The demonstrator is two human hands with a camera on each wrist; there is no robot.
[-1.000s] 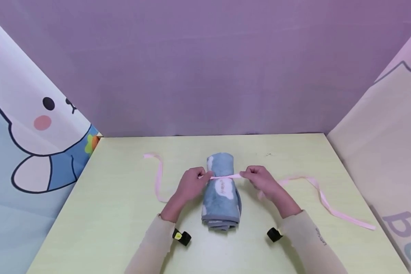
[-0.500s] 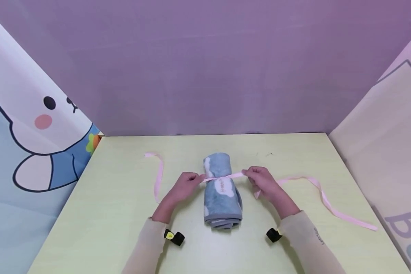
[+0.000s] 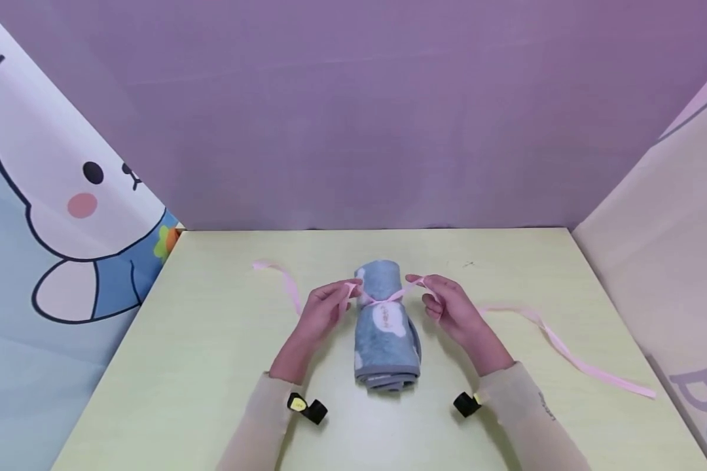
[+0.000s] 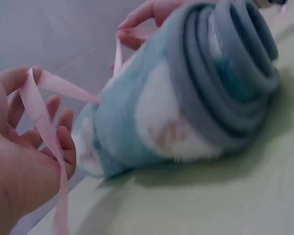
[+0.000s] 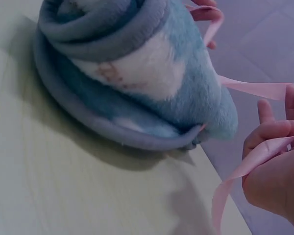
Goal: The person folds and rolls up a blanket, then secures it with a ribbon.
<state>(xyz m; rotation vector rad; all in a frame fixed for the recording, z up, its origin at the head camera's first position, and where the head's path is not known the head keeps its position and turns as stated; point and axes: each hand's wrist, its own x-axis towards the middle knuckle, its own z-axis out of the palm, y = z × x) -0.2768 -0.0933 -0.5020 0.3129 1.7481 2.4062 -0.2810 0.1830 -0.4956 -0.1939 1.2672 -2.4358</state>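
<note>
A rolled blue fleece blanket point(image 3: 383, 350) with white patches and grey edging lies lengthwise at the middle of the table point(image 3: 171, 366). Across its upper part runs a pink ribbon point(image 3: 393, 297), cinching the roll. My left hand point(image 3: 324, 311), at the roll's left side, pinches one end of the ribbon between thumb and index finger; the tail drapes down over the palm in the left wrist view. On the other side my right hand point(image 3: 453, 311) pinches the opposite end, its tail point(image 5: 257, 159) falling across the curled fingers. Both ribbon lengths rise from the blanket toward the fingertips.
One loose ribbon tail point(image 3: 291, 288) trails on the table to the left, and a longer one point(image 3: 571, 356) stretches toward the right edge. A purple backdrop point(image 3: 353, 118) stands behind the table. Printed panels flank it, a cartoon figure point(image 3: 82, 242) on the left one.
Both hands first pulled the ribbon taut across the roll, the left moving outward. Now they have risen slightly, the left is back closer to the roll, and the ribbon dips between them.
</note>
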